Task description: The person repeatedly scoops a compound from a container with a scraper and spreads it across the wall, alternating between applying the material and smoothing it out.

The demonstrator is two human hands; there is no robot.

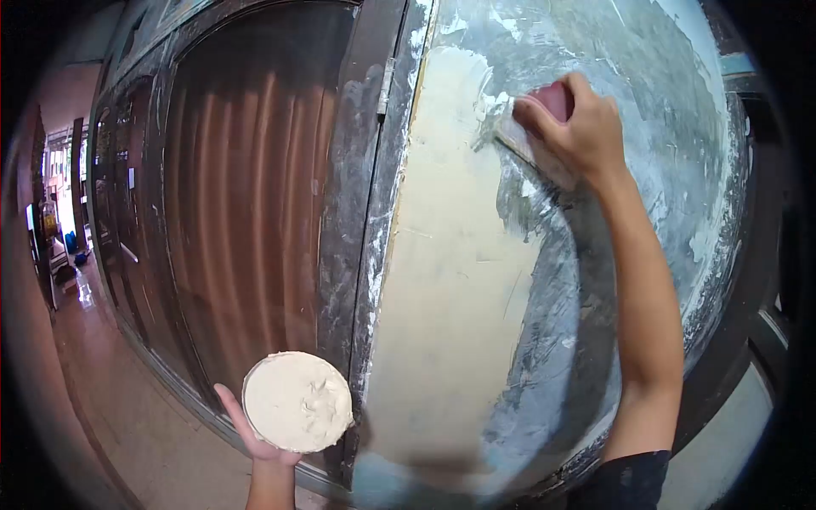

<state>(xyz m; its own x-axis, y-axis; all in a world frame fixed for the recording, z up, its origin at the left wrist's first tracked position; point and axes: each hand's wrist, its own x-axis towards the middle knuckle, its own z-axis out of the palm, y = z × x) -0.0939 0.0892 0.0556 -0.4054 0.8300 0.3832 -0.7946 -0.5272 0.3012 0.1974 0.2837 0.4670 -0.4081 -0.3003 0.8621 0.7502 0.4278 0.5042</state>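
My left hand (pixel 255 438) supports a round tub of cream putty (pixel 285 395) from below, the thumb sticking out at its left side. The putty's surface is smooth on the left and lumpy, dug up, on the right. Higher up, my right hand (pixel 588 127) is closed around the reddish handle of a putty knife (pixel 517 140). Its wide blade lies tilted close against the wall (pixel 544 297), at the upper edge of a band of cream putty (pixel 459 255). My fingers partly cover the handle.
Left of the wall stands a dark wooden door frame (pixel 344 195) with a metal hinge (pixel 385 89). Its glass pane (pixel 246 187) shows brown curtain folds. A tiled floor (pixel 136 365) runs back at the far left. Dark framing (pixel 769 255) borders the right side.
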